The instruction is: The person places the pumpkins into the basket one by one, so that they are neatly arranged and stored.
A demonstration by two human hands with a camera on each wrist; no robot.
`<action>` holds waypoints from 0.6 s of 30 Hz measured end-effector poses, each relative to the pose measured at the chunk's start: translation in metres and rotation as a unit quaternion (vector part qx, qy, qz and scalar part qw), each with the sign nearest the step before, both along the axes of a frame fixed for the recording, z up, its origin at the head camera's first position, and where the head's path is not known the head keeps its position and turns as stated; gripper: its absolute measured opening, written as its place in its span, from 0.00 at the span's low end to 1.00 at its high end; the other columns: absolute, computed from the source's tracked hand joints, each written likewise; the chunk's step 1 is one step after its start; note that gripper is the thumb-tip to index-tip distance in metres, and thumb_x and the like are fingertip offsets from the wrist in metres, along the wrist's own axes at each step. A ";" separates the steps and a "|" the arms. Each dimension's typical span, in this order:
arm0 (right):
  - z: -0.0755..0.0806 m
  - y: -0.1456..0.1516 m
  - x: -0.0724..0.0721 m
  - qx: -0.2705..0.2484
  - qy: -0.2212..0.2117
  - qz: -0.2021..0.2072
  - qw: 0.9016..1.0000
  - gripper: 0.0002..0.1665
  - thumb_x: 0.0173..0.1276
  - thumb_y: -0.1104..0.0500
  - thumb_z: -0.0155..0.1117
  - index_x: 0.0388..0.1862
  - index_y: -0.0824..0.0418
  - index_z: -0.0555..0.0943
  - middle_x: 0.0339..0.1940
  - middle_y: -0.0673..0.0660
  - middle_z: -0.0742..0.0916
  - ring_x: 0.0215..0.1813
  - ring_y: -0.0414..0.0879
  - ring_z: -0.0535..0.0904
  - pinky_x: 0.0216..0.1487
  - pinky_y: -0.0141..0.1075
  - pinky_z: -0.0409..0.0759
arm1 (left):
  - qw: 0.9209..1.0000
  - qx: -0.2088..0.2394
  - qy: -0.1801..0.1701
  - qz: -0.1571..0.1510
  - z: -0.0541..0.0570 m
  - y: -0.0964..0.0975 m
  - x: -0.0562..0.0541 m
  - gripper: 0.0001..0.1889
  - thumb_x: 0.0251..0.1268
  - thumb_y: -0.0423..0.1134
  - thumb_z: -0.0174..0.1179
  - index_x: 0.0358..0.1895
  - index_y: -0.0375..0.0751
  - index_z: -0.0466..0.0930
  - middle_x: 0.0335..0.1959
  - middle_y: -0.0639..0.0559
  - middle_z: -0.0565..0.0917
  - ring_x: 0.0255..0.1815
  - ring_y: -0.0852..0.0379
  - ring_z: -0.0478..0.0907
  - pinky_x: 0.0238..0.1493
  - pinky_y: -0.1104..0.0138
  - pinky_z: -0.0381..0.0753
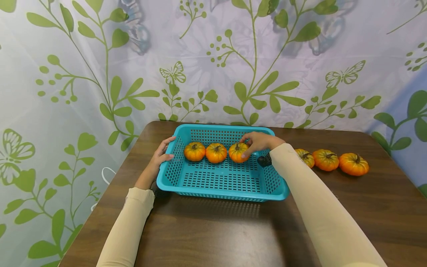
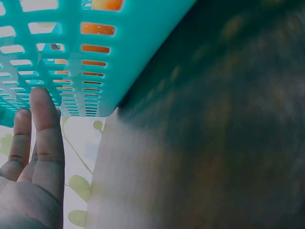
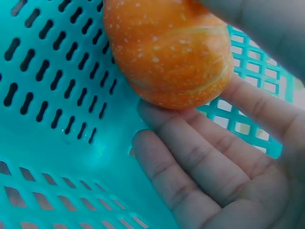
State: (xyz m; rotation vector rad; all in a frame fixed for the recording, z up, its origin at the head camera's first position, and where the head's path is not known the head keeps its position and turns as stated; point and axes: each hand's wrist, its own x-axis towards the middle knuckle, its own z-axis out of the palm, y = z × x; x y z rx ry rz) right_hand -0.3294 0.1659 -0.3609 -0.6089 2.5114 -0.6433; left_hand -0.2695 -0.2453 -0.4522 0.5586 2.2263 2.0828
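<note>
My right hand (image 1: 258,142) holds a small orange pumpkin (image 1: 237,152) inside the turquoise plastic basket (image 1: 220,195), thumb on one side and fingers on the other. In the right wrist view this pumpkin (image 3: 167,57) has pale speckles, with fingertips under its lower edge. Two similar pumpkins, the middle one (image 1: 216,153) and the left one (image 1: 194,151), sit in a row to its left. At the basket's left end, my left hand (image 1: 160,159) rests against the rim. Its fingers (image 2: 46,138) look straight along the slotted outer wall in the left wrist view.
Right of the basket, more pumpkins stand in a row on the brown wooden table (image 1: 213,230): one partly hidden by the sleeve (image 1: 305,157), a middle one (image 1: 325,160) and a right one (image 1: 353,164). A leaf-patterned curtain (image 1: 207,55) hangs behind the table. A white cable (image 1: 104,174) shows at left.
</note>
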 end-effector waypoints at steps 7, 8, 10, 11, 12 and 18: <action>-0.006 -0.003 0.000 0.016 0.015 -0.011 1.000 0.42 0.69 0.51 0.80 0.75 0.67 0.76 0.68 0.75 0.81 0.70 0.68 0.76 0.71 0.60 0.75 | 1.000 0.004 0.004 -0.007 -0.001 0.000 -0.001 0.39 0.69 0.35 0.49 0.85 0.36 0.54 0.77 0.24 0.62 0.61 0.47 0.75 0.55 0.65 0.82; -0.007 -0.003 0.000 0.018 0.017 -0.011 1.000 0.42 0.68 0.51 0.80 0.75 0.67 0.76 0.68 0.75 0.81 0.70 0.68 0.76 0.70 0.60 0.76 | 1.000 0.004 0.004 -0.008 -0.001 0.000 -0.001 0.39 0.69 0.35 0.49 0.85 0.36 0.54 0.77 0.24 0.62 0.60 0.48 0.75 0.55 0.65 0.82; -0.008 -0.003 0.001 0.020 0.018 -0.011 1.000 0.42 0.68 0.51 0.80 0.75 0.67 0.76 0.67 0.75 0.82 0.69 0.69 0.77 0.69 0.59 0.76 | 1.000 0.006 0.003 -0.009 0.000 0.000 -0.001 0.39 0.69 0.35 0.49 0.85 0.36 0.54 0.77 0.24 0.62 0.60 0.48 0.75 0.55 0.65 0.82; -0.008 -0.003 0.001 0.020 0.018 -0.011 1.000 0.42 0.68 0.51 0.81 0.75 0.67 0.76 0.67 0.75 0.82 0.69 0.69 0.77 0.69 0.59 0.77 | 1.000 0.005 0.002 -0.008 0.000 0.000 -0.001 0.39 0.69 0.35 0.49 0.85 0.37 0.54 0.77 0.24 0.62 0.61 0.48 0.75 0.55 0.65 0.82; -0.008 -0.003 0.001 0.020 0.017 -0.011 1.000 0.42 0.68 0.52 0.81 0.75 0.67 0.76 0.67 0.75 0.82 0.69 0.69 0.77 0.69 0.59 0.77 | 1.000 0.006 0.000 -0.009 0.000 0.000 -0.001 0.39 0.69 0.35 0.49 0.85 0.37 0.54 0.78 0.25 0.62 0.61 0.46 0.75 0.55 0.64 0.82; -0.010 -0.004 0.001 0.023 0.017 -0.013 1.000 0.43 0.68 0.53 0.81 0.75 0.68 0.75 0.67 0.75 0.81 0.69 0.69 0.76 0.68 0.58 0.78 | 1.000 0.006 0.007 -0.008 0.001 0.000 0.001 0.39 0.69 0.35 0.49 0.84 0.37 0.54 0.77 0.23 0.62 0.64 0.34 0.72 0.55 0.64 0.82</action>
